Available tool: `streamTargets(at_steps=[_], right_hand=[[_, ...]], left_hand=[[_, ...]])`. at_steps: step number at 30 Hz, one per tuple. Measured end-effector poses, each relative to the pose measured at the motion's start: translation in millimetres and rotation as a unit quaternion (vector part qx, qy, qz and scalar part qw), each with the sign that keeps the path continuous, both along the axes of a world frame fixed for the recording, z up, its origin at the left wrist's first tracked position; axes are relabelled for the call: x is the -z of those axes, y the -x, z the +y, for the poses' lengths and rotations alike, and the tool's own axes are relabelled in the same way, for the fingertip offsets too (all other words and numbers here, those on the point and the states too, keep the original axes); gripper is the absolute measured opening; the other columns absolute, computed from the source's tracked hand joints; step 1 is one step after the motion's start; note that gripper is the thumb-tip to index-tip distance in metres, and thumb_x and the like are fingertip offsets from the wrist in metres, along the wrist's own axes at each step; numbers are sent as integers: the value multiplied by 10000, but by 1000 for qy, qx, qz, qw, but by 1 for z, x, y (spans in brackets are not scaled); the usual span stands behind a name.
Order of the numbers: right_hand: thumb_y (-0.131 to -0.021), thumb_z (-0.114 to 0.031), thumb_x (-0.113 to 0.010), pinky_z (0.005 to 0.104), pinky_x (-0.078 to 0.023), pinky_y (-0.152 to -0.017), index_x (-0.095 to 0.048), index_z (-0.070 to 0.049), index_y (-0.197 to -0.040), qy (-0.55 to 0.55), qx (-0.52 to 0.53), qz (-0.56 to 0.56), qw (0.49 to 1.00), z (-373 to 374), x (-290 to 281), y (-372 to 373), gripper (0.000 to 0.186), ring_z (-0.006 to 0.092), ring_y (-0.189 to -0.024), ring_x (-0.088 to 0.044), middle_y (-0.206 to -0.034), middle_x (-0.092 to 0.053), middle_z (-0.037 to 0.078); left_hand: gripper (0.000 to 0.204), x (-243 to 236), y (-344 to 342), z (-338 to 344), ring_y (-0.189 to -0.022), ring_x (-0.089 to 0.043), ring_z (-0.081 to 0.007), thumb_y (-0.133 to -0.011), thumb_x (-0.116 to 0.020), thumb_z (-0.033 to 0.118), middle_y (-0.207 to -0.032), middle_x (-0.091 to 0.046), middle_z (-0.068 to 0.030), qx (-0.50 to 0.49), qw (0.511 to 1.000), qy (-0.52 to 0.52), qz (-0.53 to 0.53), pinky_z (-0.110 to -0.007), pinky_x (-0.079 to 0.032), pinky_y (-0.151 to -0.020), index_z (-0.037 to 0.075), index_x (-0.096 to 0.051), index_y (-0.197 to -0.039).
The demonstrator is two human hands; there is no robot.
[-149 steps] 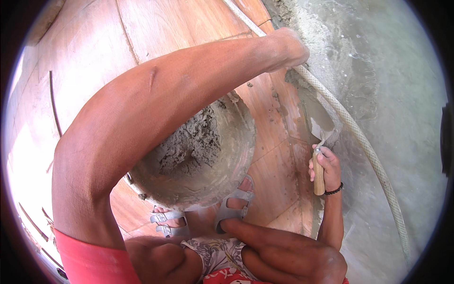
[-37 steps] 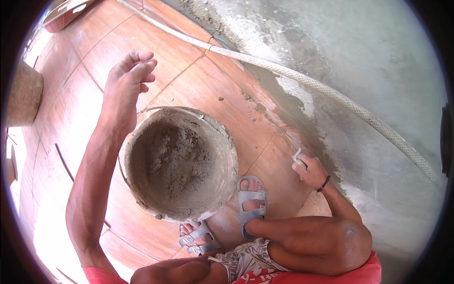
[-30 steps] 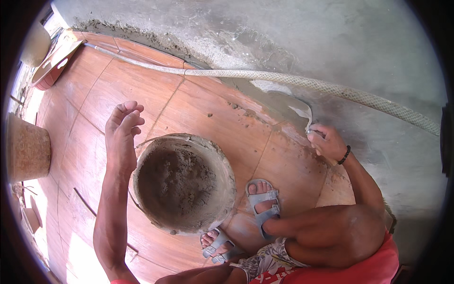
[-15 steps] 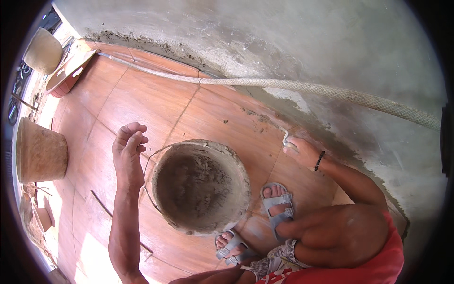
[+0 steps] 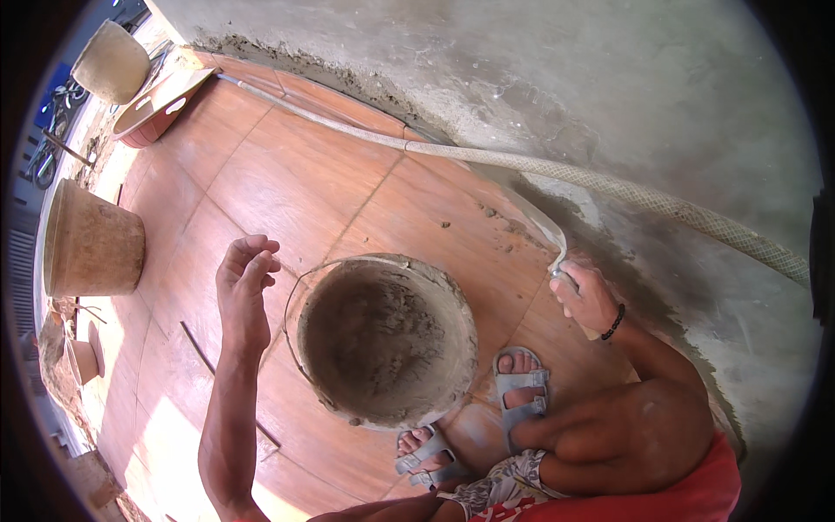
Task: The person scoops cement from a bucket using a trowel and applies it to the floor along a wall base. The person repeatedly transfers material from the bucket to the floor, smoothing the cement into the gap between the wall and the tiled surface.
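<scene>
My right hand (image 5: 591, 297) grips a trowel (image 5: 546, 226) by its handle, with the thin blade pointing away from me along the foot of the wall. Just left of a mortar-caked bucket (image 5: 464, 304), my left hand (image 5: 247, 283) hovers with its fingers curled in and nothing visible in them. Wet grey mortar (image 5: 409, 348) coats the inside of the bucket, whose wire handle (image 5: 289, 326) leans over on the left. Crumbs of mortar (image 5: 509, 228) lie on the tiles near the blade.
A braided hose (image 5: 557, 170) runs along the grey plastered wall (image 5: 609, 78). Large pots (image 5: 94, 239) and a reddish basin (image 5: 143, 126) line the left side. A thin rod (image 5: 198, 346) lies on the orange tiles (image 5: 296, 174). My sandalled feet (image 5: 522, 387) are beside the bucket.
The trowel's blade has come into clearer sight as my right hand turned and shifted right. My left hand stays curled. The whole view has swung slightly.
</scene>
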State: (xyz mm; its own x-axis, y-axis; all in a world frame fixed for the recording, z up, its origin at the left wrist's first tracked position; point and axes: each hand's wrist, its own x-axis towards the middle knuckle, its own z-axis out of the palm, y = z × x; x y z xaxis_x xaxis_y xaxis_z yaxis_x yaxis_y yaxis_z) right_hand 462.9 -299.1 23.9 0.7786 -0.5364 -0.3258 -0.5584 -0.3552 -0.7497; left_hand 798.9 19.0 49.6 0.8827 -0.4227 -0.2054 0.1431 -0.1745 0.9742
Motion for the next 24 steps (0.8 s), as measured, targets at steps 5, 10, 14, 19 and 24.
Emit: streamTargets(at_steps=[5,10,14,19,24], right_hand=[[-933,-209,-599,306,-445,-473,-597,55,-1078,22,-43,-32,998,-30,51,-60,301,123,-503,-547,-650,-562,62],[-932,-195,-600,286,-444,-484,-590,54,-1080,-78,75,-103,989,-31,23,-36,290,107,-507,-528,-633,-544,37],[-926,-163,-578,275,-445,-514,-570,33,-1147,16,42,-146,988,-29,29,16,296,93,-517,-526,-657,-563,36],[-873,-186,-597,321,-494,-621,-615,20,-1113,-167,49,-35,984,14,68,51,317,174,-645,-619,-753,-636,91],[-828,-236,-628,370,-530,-739,-649,8,-1058,-51,119,-94,987,63,107,55,336,260,-767,-659,-819,-674,156]], left_hand=[[151,7,5,-1,-839,-543,-91,-897,-562,142,-1010,-624,-13,31,998,-57,-11,-248,-419,-747,98,-595,-1037],[204,7,13,17,-842,-533,-101,-892,-578,186,-997,-614,-18,48,989,-127,-51,-264,-413,-771,71,-586,-1060],[361,-2,29,35,-973,-537,-180,-948,-588,264,-1081,-586,-110,86,964,-250,-33,-337,-441,-891,-33,-562,-1151],[574,-3,83,48,-1100,-570,-215,-985,-524,452,-1199,-592,-120,76,941,-169,285,-416,-485,-907,33,-440,-1366],[418,23,85,62,-949,-639,-219,-975,-569,248,-1135,-625,-88,83,904,-183,377,-375,-546,-783,63,-464,-1335]])
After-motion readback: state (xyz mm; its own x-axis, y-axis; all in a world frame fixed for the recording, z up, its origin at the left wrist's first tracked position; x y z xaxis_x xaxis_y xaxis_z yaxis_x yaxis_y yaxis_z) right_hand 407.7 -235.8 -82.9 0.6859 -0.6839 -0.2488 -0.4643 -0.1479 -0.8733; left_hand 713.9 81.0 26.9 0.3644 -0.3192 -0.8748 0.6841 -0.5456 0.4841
